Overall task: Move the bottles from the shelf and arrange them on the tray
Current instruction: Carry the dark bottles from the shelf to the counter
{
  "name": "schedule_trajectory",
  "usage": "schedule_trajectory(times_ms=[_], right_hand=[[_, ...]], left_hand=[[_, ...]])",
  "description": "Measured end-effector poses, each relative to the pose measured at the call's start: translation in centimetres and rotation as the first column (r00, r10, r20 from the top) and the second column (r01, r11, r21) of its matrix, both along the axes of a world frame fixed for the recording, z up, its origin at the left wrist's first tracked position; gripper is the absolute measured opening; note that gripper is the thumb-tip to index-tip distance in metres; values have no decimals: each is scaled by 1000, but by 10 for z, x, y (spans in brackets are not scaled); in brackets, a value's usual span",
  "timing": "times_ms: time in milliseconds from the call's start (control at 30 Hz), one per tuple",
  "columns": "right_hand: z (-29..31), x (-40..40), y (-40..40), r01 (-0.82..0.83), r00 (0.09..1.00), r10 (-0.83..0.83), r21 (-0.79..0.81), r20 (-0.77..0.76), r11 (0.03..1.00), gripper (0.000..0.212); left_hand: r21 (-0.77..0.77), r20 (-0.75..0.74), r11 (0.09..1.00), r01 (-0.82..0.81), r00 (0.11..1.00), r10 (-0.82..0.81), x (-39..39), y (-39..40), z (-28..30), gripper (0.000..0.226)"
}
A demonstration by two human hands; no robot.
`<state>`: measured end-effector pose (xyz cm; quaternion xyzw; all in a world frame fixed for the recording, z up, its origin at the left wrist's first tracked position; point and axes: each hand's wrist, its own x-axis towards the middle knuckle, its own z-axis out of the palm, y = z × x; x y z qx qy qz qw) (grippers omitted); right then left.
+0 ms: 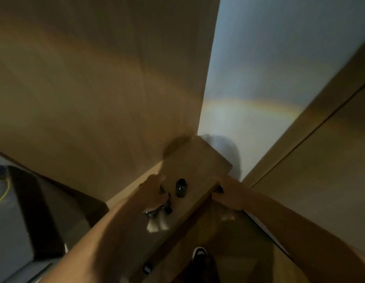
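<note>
The left hand (pixel 155 193) grips a small dark bottle (pixel 167 207); the right hand (pixel 228 193) holds the shelf (pixel 198 160) edge. Between them stands another bottle (pixel 181 187), probably light, slippery glass; better gripped around the body.

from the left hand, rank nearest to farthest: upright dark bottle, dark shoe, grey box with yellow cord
1. Upright dark bottle: on the wooden shelf, just right of the left hand.
2. Dark shoe: on the floor, below.
3. Grey box with yellow cord: far left edge.
</note>
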<state>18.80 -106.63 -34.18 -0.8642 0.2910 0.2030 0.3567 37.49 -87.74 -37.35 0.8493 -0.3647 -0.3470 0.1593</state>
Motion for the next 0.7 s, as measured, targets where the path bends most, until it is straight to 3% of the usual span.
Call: schedule_trajectory(times_ms=[133,233,400,600,700], right_hand=[[-25,34,-44,-31,998,31,8,-51,999,65],[-52,59,-57,-39,997,43,69,-69,997,63],[-110,98,-60,-12,998,25,204,-62,979,57],[-194,140,-59,61,997,-70,184,45,981,57],[-231,155,-58,78,992,-93,158,89,984,60]], left_hand=[[23,-107,996,-85,990,87,4,-19,-30,41],[70,-132,991,-113,984,121,-2,-30,-53,62],[55,-132,977,-206,968,212,6,-43,-107,69],[-66,-233,870,-489,855,463,22,-61,-175,74],[-104,-296,827,-552,811,504,27,-69,-206,72]])
